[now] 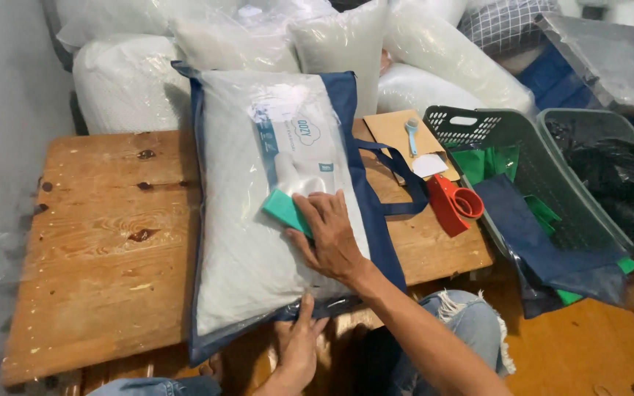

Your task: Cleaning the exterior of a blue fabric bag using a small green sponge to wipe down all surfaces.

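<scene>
A white pillow in a clear-fronted bag with navy trim (258, 242) lies lengthwise on a wooden table (104, 242). My right hand (329, 238) presses flat on the bag's front and holds a teal sponge-like block (285, 210) against the plastic. My left hand (299, 345) grips the near bottom edge of the bag at the table's front. The bag's navy handles (398, 176) trail to the right.
A red tape dispenser (453, 204), brown cardboard (398, 132) and a small light-blue tool (412, 134) lie at the table's right. Dark green plastic baskets (522, 139) with navy and green fabric stand to the right. Several bagged pillows (346, 44) are piled behind the table.
</scene>
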